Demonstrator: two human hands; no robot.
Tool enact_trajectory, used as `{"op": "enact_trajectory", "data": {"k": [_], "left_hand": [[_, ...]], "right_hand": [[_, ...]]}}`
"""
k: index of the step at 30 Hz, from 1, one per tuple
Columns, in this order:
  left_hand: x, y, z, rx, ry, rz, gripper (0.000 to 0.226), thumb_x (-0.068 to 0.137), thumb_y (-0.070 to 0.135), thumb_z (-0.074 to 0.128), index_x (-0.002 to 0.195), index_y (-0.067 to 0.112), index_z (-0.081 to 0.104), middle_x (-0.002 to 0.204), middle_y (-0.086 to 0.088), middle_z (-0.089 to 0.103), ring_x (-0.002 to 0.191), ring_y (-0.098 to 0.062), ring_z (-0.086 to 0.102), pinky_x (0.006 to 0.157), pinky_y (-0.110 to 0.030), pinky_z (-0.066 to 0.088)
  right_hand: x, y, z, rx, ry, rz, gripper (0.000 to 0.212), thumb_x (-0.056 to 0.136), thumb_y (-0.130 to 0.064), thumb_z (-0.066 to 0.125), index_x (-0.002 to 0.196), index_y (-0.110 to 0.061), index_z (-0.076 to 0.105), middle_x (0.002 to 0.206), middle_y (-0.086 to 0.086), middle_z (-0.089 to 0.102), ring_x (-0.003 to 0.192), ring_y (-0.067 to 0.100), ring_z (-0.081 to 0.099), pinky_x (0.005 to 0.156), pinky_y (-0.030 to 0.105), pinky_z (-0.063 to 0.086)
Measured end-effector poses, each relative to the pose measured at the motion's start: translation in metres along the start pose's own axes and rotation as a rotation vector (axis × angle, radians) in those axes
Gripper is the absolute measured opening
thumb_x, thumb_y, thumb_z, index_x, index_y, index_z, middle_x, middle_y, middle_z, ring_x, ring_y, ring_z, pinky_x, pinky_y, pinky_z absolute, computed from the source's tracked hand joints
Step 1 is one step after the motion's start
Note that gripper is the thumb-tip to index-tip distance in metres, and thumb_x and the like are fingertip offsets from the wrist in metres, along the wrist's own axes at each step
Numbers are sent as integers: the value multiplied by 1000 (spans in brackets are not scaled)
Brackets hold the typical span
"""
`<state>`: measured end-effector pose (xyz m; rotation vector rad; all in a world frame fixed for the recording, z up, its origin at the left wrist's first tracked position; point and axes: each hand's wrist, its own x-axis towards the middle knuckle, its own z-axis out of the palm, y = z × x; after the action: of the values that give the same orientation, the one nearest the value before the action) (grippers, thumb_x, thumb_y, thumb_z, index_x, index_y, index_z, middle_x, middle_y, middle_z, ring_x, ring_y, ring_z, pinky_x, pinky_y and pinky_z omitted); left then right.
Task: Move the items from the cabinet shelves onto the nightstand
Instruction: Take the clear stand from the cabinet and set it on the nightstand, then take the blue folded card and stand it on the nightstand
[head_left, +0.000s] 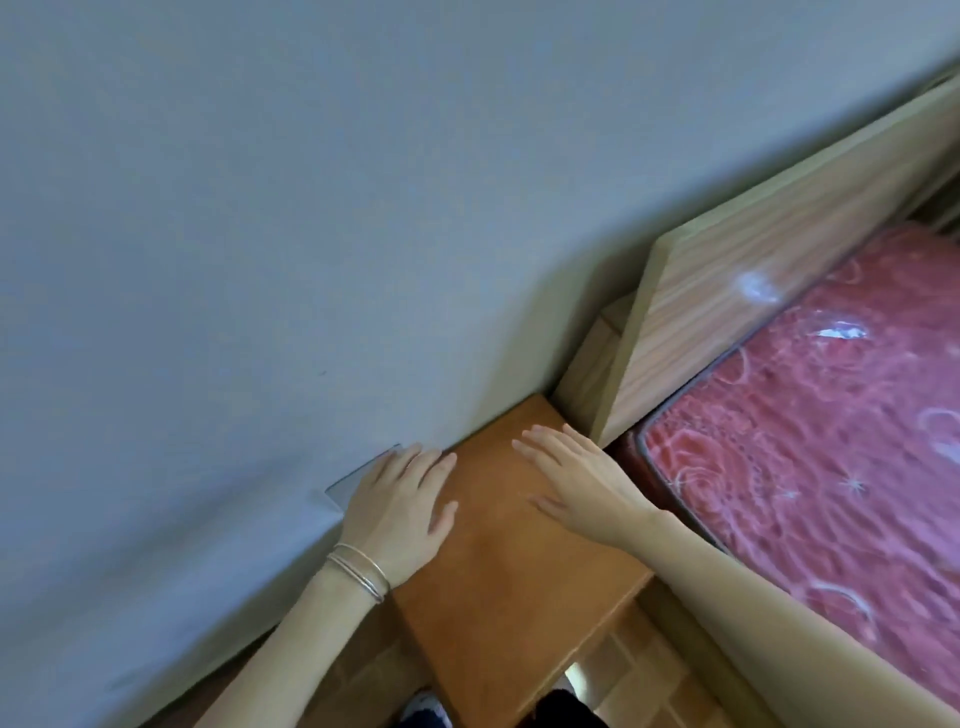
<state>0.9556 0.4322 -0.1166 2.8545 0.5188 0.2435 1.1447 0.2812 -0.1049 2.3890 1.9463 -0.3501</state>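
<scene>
From the head camera, the nightstand (509, 597) stands against the grey wall (260, 208), its orange-brown top bare where it shows. Both of the person's 2 hands lie flat with fingers straight, holding nothing. The right hand (571, 483) rests on the nightstand's far part. The left hand (400, 504), thin bangles (361, 569) at its wrist, sits at the nightstand's wall-side edge. Right of the nightstand rise a wooden headboard (753, 249) and a red patterned mattress (805, 441).
</scene>
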Motion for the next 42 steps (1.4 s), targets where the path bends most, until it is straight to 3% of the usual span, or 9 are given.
{"op": "enact_trajectory", "data": {"k": [3,8,11,17,23,28,33,37,42], "left_hand": [[32,25,-43,-3,16,197,49,82,40,40,114,13,66,109,-4,67,103,-25,62,92,-42,47],[78,92,-92,-1,27,528,50,81,43,41,114,14,66,109,-5,68,103,-25,62,92,-43,48],[91,155,-105,-5,7,706,52,81,45,40,116,16,66,110,-5,68,105,-24,61,94,-44,45],[50,316,-107,-55,-57,1118,57,82,49,37,121,17,63,115,-6,66,110,-26,60,94,-49,46],[-65,476,-99,-157,-69,1508,55,82,49,37,117,18,65,112,-5,68,108,-26,61,93,-49,47],[-213,584,-96,-306,-121,1769,48,79,46,42,110,20,69,104,0,69,97,-22,65,86,-41,51],[-378,673,-91,-383,-163,2002,48,76,45,42,110,23,68,103,5,69,98,-16,65,88,-39,51],[-492,728,-117,-529,-142,2148,47,75,45,42,107,23,69,101,6,69,95,-16,65,86,-38,51],[-593,783,-148,-624,-122,2273,44,77,45,43,106,23,67,99,4,69,91,-17,65,84,-36,52]], "right_hand": [[-46,1,-35,-52,87,154,63,86,-47,54,139,-17,39,140,3,46,135,18,35,112,42,23],[-149,-5,-77,-80,197,476,60,88,-52,34,139,-21,38,140,0,46,133,17,37,112,41,23],[-221,-20,-88,-84,241,667,58,90,-51,35,139,-20,39,142,1,45,134,17,35,113,41,18],[-386,-75,-87,-102,301,1060,58,90,-50,35,139,-20,38,143,3,43,135,18,34,111,44,28],[-565,-185,-70,-172,357,1501,57,89,-48,38,137,-18,42,140,2,47,132,17,39,109,42,33],[-695,-316,-31,-157,276,1830,57,87,-46,45,138,-21,40,140,1,46,132,15,39,110,39,27],[-804,-442,-3,-174,234,2052,63,79,-44,64,135,-22,44,136,2,52,126,16,47,106,36,27],[-874,-527,-1,-184,206,2175,58,82,-43,55,134,-20,44,133,3,53,122,19,51,104,40,35],[-939,-604,-11,-275,201,2337,49,79,-44,52,123,-21,56,121,-1,61,109,16,59,95,35,44]]}}
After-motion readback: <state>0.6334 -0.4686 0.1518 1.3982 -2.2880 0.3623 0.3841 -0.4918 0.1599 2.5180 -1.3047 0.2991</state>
